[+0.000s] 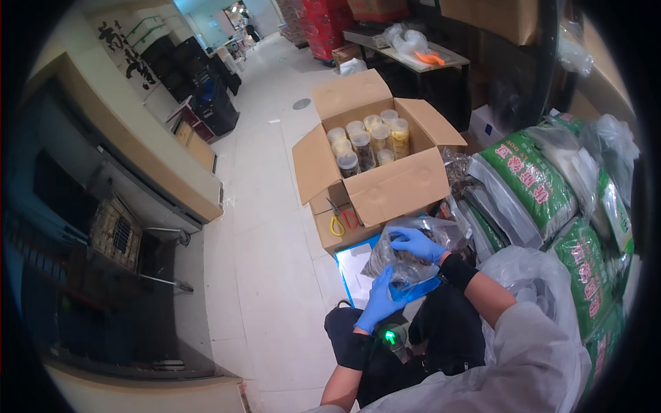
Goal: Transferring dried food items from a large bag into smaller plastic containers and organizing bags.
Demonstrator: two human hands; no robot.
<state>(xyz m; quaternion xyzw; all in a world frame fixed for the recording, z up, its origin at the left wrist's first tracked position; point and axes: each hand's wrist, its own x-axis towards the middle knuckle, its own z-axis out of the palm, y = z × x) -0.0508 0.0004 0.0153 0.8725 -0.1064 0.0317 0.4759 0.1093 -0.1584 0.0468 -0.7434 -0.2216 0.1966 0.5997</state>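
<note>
Blue gloves cover both of my hands. My left hand (pixel 382 304) is cupped around a clear plastic container (pixel 406 273), its fingers and thumb spread on either side. My right hand (pixel 419 243) is at the mouth of a clear plastic bag (pixel 382 253) of dark dried pieces; whether its fingers pinch any is hidden. Under the bag lies a blue clipboard (pixel 343 258) with a white sheet. Just beyond, an open cardboard box (pixel 397 191) holds several clear lidded jars (pixel 364 149), some with yellowish contents, others dark. Scissors (pixel 342 219) with one yellow and one red handle lie by the box.
Green-printed sacks (pixel 526 180) are piled on my right, beside a translucent bag of clear plastic pieces (pixel 532 289). A bright green light (pixel 390 337) shows between my knees. Behind the box stands a table (pixel 454 59) with an orange scoop (pixel 429 58). Tiled floor (pixel 258 232) runs along the left.
</note>
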